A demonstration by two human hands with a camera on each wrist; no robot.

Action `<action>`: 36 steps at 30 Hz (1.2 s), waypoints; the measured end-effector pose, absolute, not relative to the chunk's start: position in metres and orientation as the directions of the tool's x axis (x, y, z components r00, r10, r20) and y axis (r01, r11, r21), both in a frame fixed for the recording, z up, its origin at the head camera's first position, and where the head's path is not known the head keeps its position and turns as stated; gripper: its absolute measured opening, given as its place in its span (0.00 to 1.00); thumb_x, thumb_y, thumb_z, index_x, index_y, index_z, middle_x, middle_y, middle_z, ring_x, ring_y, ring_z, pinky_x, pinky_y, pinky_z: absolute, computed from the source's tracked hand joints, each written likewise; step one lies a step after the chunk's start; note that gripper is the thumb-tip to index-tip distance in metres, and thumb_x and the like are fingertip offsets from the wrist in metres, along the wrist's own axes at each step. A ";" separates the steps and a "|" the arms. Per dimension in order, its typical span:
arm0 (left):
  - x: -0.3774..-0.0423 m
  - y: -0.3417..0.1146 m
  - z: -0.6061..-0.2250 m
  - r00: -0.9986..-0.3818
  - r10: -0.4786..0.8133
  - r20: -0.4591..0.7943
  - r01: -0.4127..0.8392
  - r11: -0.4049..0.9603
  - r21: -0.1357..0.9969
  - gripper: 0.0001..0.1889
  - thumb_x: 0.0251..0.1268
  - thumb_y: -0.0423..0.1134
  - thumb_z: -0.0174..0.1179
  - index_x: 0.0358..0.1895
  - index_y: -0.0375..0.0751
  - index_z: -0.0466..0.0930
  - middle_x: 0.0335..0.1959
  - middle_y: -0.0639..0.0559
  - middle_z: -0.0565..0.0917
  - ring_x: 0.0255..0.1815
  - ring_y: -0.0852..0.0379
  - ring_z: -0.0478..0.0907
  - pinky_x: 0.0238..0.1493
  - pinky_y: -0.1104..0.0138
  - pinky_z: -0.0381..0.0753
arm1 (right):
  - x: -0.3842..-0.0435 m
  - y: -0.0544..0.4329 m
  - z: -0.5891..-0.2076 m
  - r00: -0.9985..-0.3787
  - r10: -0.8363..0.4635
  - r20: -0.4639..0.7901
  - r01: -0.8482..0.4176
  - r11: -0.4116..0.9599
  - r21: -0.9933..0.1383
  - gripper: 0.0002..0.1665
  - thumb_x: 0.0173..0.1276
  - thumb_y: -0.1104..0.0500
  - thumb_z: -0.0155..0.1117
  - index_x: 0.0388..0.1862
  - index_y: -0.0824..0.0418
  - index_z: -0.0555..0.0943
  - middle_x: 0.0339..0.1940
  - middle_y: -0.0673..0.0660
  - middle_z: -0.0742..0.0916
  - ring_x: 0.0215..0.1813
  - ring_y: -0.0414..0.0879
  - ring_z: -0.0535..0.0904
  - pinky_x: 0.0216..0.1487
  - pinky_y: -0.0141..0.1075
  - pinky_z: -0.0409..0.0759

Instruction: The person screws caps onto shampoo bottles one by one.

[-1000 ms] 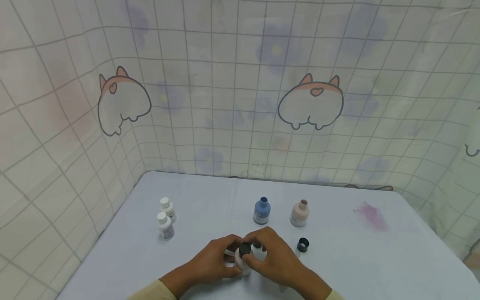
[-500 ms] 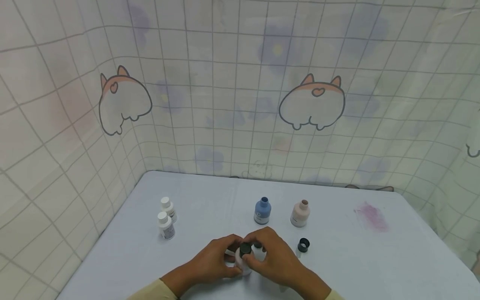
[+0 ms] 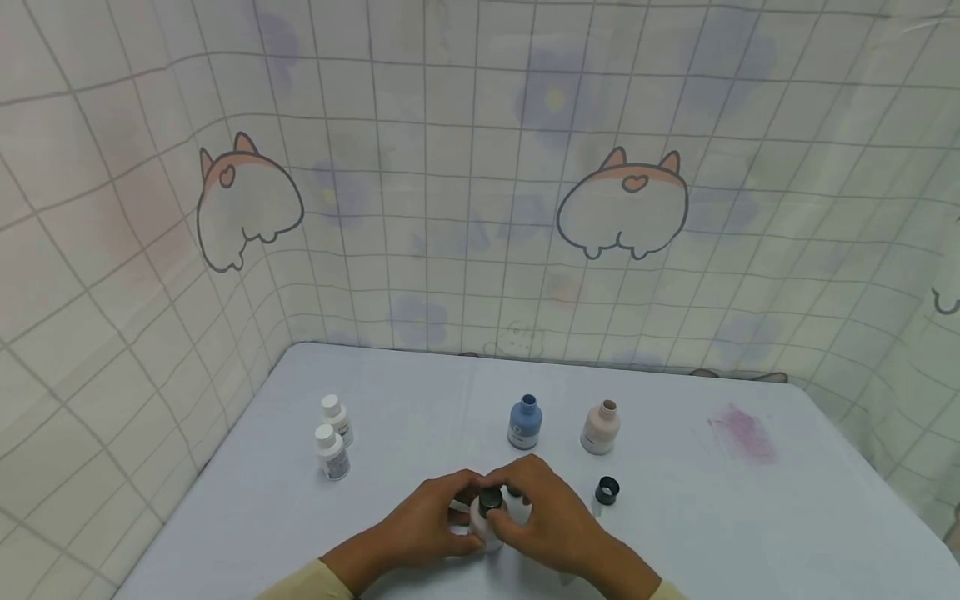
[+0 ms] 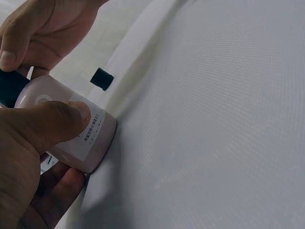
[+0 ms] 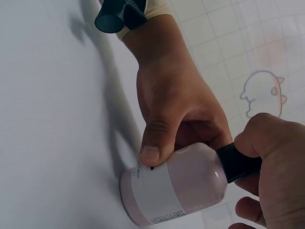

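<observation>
A pale pink bottle [image 3: 478, 528] with a white label stands upright near the front of the table. My left hand [image 3: 427, 523] grips its body, thumb on the near side over the label [image 4: 97, 125]. The black cap [image 3: 491, 498] is on the bottle's neck, pinched between the thumb and fingers of my right hand [image 3: 551, 525]. In the right wrist view, the same bottle [image 5: 198, 183] shows its rounded shoulder, with the cap [image 5: 236, 163] partly covered by my right thumb. Just behind my right fingers, a loose black cap [image 3: 515, 490] is partly hidden.
Beyond the hands stand an uncapped blue bottle [image 3: 524, 423] and an uncapped pale pink bottle [image 3: 600, 428]. Two white bottles [image 3: 332, 452] are grouped at the left. A black ring-shaped cap [image 3: 607, 490] lies right of my right hand. A pink stain [image 3: 742, 433] marks the cloth.
The right hand's fingers have shifted very slightly around the cap. The left hand, the bottle and everything else stay in place.
</observation>
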State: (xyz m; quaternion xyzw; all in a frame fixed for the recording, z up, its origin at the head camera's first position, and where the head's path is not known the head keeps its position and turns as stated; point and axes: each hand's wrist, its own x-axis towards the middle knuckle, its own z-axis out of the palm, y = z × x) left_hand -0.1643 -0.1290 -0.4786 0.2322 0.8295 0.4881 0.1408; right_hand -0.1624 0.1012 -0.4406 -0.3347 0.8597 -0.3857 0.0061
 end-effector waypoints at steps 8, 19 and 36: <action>-0.165 -0.130 -0.482 -0.853 0.522 -0.015 0.242 0.420 0.874 0.33 0.52 0.37 0.81 0.62 0.50 0.75 0.58 0.59 0.81 0.55 0.64 0.80 0.51 0.76 0.82 | -0.163 0.102 -0.444 -0.773 -0.577 0.264 -0.582 0.480 -0.656 0.24 0.67 0.55 0.74 0.61 0.45 0.81 0.54 0.39 0.81 0.52 0.46 0.78 0.47 0.38 0.85; -0.165 -0.131 -0.485 -0.848 0.530 0.015 0.270 0.408 0.872 0.33 0.51 0.36 0.81 0.61 0.52 0.76 0.55 0.61 0.82 0.55 0.64 0.80 0.50 0.76 0.82 | -0.164 0.102 -0.444 -0.771 -0.590 0.240 -0.576 0.484 -0.659 0.22 0.68 0.57 0.72 0.60 0.43 0.82 0.51 0.38 0.82 0.51 0.46 0.79 0.48 0.36 0.85; -0.164 -0.126 -0.481 -0.872 0.488 -0.024 0.240 0.470 0.849 0.34 0.50 0.37 0.82 0.62 0.49 0.77 0.55 0.60 0.82 0.53 0.65 0.81 0.50 0.77 0.82 | -0.160 0.101 -0.443 -0.808 -0.547 0.219 -0.558 0.587 -0.587 0.21 0.67 0.53 0.73 0.59 0.42 0.83 0.48 0.39 0.80 0.49 0.42 0.80 0.47 0.33 0.84</action>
